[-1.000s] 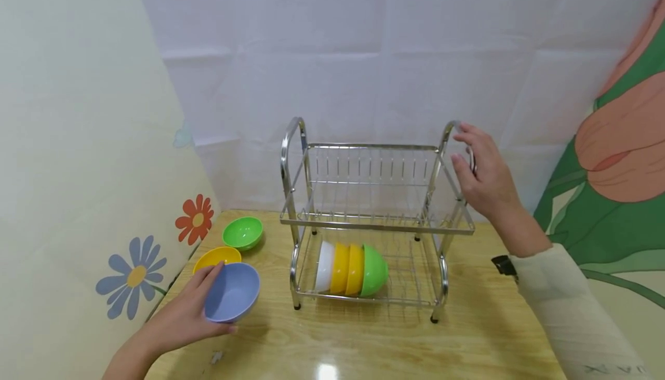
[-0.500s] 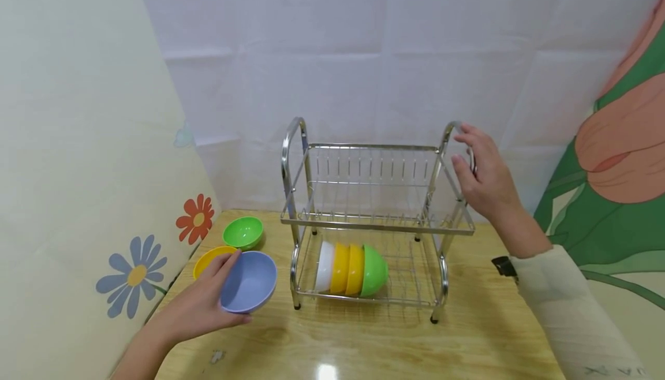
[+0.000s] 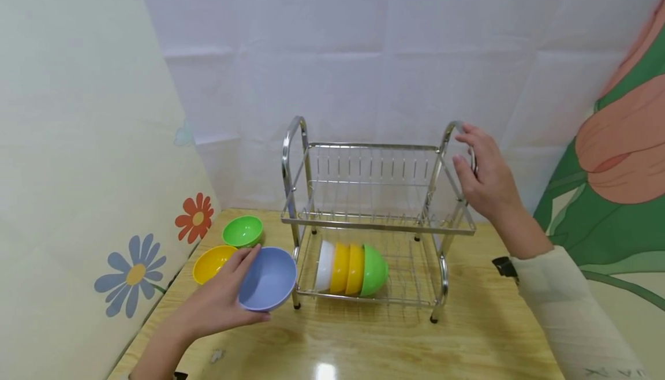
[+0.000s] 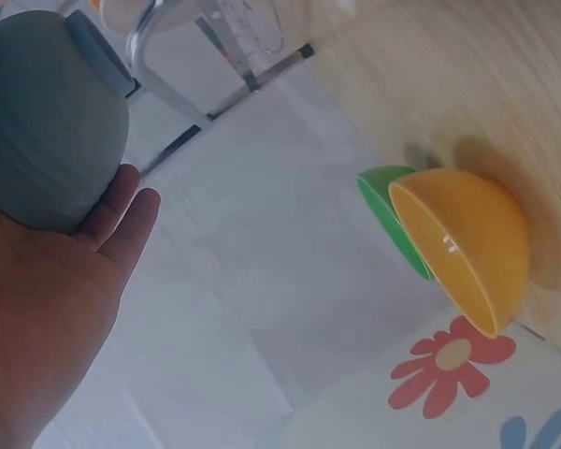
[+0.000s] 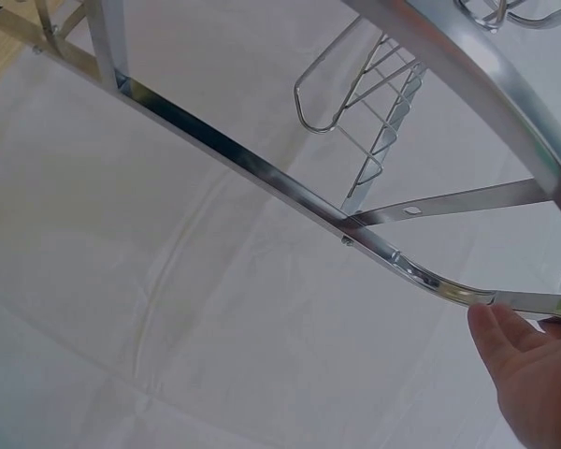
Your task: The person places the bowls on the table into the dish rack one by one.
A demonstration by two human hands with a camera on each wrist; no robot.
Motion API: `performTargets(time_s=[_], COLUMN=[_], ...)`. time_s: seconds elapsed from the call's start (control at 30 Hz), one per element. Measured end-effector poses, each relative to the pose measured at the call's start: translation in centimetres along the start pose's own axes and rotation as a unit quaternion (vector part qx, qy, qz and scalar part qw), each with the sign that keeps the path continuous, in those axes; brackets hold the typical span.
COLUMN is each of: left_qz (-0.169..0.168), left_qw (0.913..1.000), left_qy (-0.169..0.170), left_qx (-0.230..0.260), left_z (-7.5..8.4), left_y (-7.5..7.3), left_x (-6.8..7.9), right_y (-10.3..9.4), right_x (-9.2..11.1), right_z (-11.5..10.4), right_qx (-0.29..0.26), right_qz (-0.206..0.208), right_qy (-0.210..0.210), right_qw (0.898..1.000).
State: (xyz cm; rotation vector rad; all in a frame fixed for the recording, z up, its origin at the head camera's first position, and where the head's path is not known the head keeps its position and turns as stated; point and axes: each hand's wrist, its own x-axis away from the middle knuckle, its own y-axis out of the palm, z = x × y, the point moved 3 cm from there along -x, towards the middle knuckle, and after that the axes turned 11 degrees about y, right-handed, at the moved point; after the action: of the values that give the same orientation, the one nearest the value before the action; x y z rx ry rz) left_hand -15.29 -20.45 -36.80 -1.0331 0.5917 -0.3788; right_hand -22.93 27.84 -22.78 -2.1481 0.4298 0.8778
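Observation:
My left hand [image 3: 220, 299] grips a blue bowl [image 3: 269, 280], thumb by the rim and fingers beneath. The bowl's mouth is tipped toward the head camera, and its right rim overlaps the rack's front left leg in the head view. From the left wrist, the bowl's outside [image 4: 51, 122] shows above the palm. With my right hand [image 3: 485, 175] I hold the top of the right side frame of a two-tier metal dish rack [image 3: 376, 228]; fingertips lie against the bar in the right wrist view. On its lower tier, white [image 3: 324, 266], yellow [image 3: 340, 268] and green [image 3: 374, 270] bowls stand on edge in a row.
Left of the rack, a yellow bowl [image 3: 210, 263] and a green bowl [image 3: 243, 231] sit mouth up on the wooden table [image 3: 384, 345]. A white cloth [image 3: 337, 51] hangs behind. Flower-printed panels flank the table on both sides.
My left hand has carried the blue bowl to the right and slightly up, toward the rack's front left leg. The right hand stays on the rack, and the other bowls have not moved.

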Motion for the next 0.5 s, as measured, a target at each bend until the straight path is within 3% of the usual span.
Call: performTargets(time_s=[0.2,0.5], left_qz=[-0.005,-0.027], left_qw=[0.9996,0.9984], left_qy=[0.026,0.038], left_qx=[0.006,0.032], left_z=[1.0,2.8], left_y=[0.7,1.8], left_x=[-1.2,-2.5], right_y=[-0.2,0.0], right_x=[0.1,0.1], right_z=[0.0,0.1], right_qx=[-0.001,0.007], right_qz=[0.003,0.000], right_qy=[-0.003,-0.009], right_qw=[1.000,1.000])
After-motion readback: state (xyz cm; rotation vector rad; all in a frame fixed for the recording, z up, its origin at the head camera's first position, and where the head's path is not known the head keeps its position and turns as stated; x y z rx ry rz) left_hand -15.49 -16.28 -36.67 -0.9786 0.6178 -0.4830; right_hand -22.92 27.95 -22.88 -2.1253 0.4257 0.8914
